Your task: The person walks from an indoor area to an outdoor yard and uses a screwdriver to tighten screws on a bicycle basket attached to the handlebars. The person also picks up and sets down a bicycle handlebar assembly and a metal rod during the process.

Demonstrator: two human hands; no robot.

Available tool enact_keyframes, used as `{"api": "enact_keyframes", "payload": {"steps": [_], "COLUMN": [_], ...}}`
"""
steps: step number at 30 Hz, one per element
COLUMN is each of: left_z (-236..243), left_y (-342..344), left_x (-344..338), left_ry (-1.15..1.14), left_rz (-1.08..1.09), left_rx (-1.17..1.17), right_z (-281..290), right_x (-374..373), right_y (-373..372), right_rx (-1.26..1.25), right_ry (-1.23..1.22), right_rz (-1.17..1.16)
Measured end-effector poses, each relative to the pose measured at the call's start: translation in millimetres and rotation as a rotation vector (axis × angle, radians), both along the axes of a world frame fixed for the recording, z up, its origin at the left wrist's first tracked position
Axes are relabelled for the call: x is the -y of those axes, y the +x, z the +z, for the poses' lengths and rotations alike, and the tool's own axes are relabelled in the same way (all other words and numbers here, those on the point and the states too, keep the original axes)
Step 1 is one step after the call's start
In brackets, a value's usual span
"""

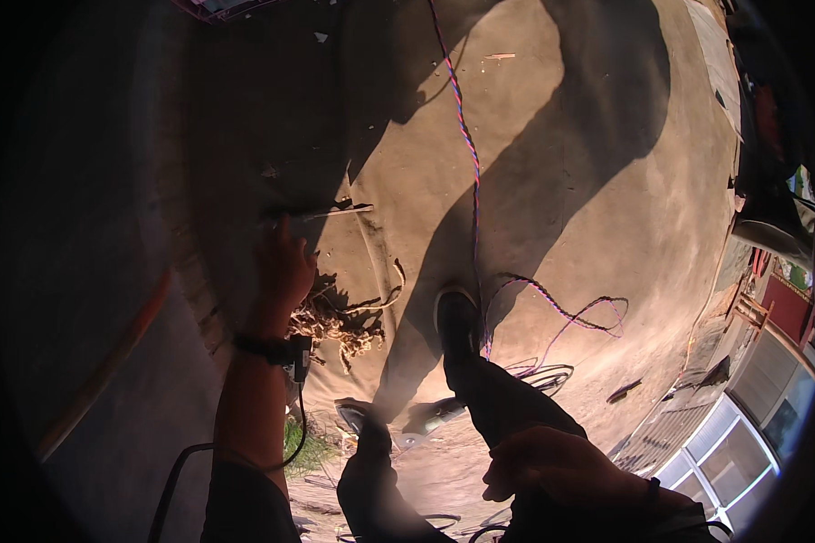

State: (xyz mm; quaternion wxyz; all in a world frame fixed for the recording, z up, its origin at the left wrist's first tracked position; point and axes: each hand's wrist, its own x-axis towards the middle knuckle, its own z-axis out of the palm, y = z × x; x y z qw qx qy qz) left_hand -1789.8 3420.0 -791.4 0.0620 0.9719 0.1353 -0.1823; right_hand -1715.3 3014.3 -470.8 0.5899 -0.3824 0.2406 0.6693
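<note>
Down at the left of centre, your left hand (285, 271) reaches out over the ground in shadow, fingers curled in part. Its fingertips are at the near end of a thin stick (349, 210), which points right into the sunlight; shadow hides whether you grip it or only touch it. Your right hand (548, 457) is low on the right, in front of your leg, loosely bent with the fingers toward the left; you cannot be told from this view whether it holds anything.

Around your left wrist is a dark band (261, 347) with a small black box (300, 358), and a black cable (297, 430) curves down from it. Just right of that wrist, below the stick, lies a tangled clump of tan strands (335, 328), with one longer strand curling up to the right.

Farther right, a twisted red-and-blue wire (466, 136) runs from the top edge down to your forward shoe (456, 312), and a loose loop of wire (597, 302) spreads right of that shoe. Your other shoe (353, 414) is lower left, near some green grass (310, 450).

At the far left, a long pole (109, 373) slants through shade. At the far right is a building with pale-framed windows (729, 462).
</note>
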Motion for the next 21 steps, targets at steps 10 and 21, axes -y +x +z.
{"api": "enact_keyframes", "payload": {"steps": [10, 21], "left_z": [-44.3, 10.1], "left_y": [11.6, -51.4], "left_x": [-27.7, 4.3], "left_ry": [-0.021, -0.272], "left_rz": [-0.008, 0.090], "left_rx": [-0.068, 0.118], "right_z": [7.4, 26.2], "right_x": [-9.8, -39.9], "right_y": [41.7, -37.6], "right_rx": [0.006, 0.304], "right_ry": [-0.137, -0.090], "right_rz": [-0.001, 0.034]}}
